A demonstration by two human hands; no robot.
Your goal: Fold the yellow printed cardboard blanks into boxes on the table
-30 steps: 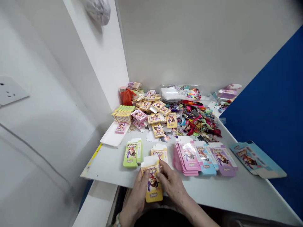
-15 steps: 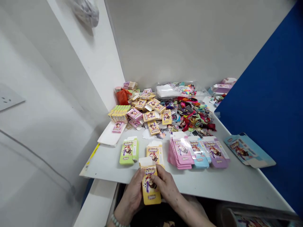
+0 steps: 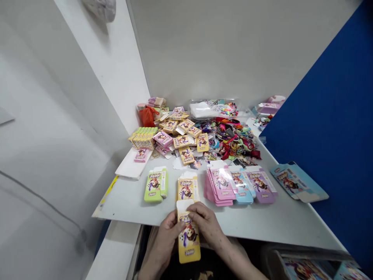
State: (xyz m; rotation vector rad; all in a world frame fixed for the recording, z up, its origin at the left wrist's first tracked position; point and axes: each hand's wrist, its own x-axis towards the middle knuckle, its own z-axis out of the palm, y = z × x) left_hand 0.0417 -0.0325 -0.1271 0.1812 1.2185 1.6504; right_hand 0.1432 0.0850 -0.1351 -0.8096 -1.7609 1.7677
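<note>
A flattened yellow card box (image 3: 189,243) with a white end flap is between my hands at the table's front edge. My left hand (image 3: 169,233) grips its left side, thumb on the printed front. On its upper right, my right hand (image 3: 206,222) pinches the box near the flap. Just beyond lies a yellow box stack (image 3: 187,188). To its left is a flat green box stack (image 3: 154,186). Right of it lie fanned pink boxes (image 3: 223,184), blue boxes (image 3: 242,188) and purple boxes (image 3: 261,186).
Behind are a heap of filled boxes (image 3: 182,142), a pile of colourful hair ties (image 3: 230,138) and a clear tray (image 3: 208,109). An upright row of boxes (image 3: 142,138) stands left near a red bag (image 3: 148,116). A light-blue carton (image 3: 298,182) leans by the blue partition (image 3: 320,116).
The yellow box in my hands has moved slightly down and toward me. My right hand has shifted up toward its flap end. The view has turned a little to the right.
</note>
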